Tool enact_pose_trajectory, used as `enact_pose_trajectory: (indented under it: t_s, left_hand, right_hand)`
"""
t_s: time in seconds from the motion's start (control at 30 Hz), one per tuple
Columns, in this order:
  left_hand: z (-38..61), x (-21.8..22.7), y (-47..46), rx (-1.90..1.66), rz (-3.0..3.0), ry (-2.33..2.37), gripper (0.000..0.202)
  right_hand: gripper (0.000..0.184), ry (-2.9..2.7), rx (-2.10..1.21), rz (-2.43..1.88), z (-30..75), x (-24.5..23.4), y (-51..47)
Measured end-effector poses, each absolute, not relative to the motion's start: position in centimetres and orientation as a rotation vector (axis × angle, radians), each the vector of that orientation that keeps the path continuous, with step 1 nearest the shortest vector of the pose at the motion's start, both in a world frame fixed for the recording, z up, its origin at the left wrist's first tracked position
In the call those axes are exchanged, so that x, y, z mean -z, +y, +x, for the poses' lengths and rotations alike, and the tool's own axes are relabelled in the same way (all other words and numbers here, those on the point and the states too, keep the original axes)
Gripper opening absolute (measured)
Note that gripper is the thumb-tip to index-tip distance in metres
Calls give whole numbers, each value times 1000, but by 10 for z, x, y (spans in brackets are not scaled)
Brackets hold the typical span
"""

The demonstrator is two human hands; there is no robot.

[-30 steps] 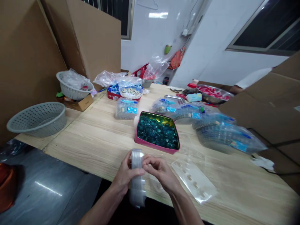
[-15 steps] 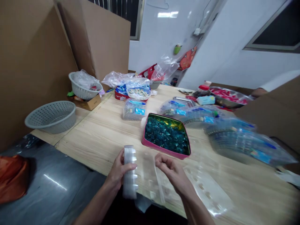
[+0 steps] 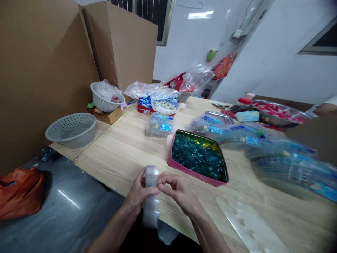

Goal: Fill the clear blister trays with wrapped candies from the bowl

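the left hand (image 3: 139, 196) is clenching a clear plastic strip (image 3: 151, 207) at six o'clock, the right hand (image 3: 179, 194) is curling against it, grip unclear; a pink tin (image 3: 195, 177) at twelve o'clock is sitting full.

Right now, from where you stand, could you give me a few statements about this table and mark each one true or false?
1. The left hand grips a stack of clear plastic trays. True.
2. The right hand holds the pink tin. False: its fingers curl beside the stack, and the tin lies apart on the wooden table.
3. The tin holds shiny teal pieces. True.
4. The orange bag sits on the wooden table. False: it lies on the dark surface left of the table.
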State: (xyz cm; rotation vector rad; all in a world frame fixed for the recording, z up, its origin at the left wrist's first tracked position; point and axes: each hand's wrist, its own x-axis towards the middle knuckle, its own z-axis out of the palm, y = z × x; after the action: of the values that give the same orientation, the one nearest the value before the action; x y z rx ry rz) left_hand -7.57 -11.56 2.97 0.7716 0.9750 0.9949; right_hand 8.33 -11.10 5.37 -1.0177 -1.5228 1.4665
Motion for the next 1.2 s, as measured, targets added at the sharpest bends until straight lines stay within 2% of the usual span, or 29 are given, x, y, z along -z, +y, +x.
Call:
enact_pose_trajectory:
  t_s: [0.3, 0.63, 0.93, 1.03, 1.2]
  left_hand:
    - [-80, -31, -112, -978, 732, 972, 64]
    - [-88, -33, -110, -989, 723, 959, 59]
    - [-120, -37, -102, -1061, 633, 1026, 53]
    - [-127, -36, -101, -1063, 625, 1084, 57]
    - [-126, -33, -97, -1074, 678, 1009, 58]
  right_hand:
    - [27, -1383, -1597, -995, 77, -48, -108]
    - [31, -1437, -1570, -1050, 67, -51, -103]
    - [26, -1632, -1141, -1468, 90, -72, -88]
    - [33, -1727, -1012, -1556, 84, -76, -79]
    - [30, -1763, -1303, -1217, 46, -73, -73]
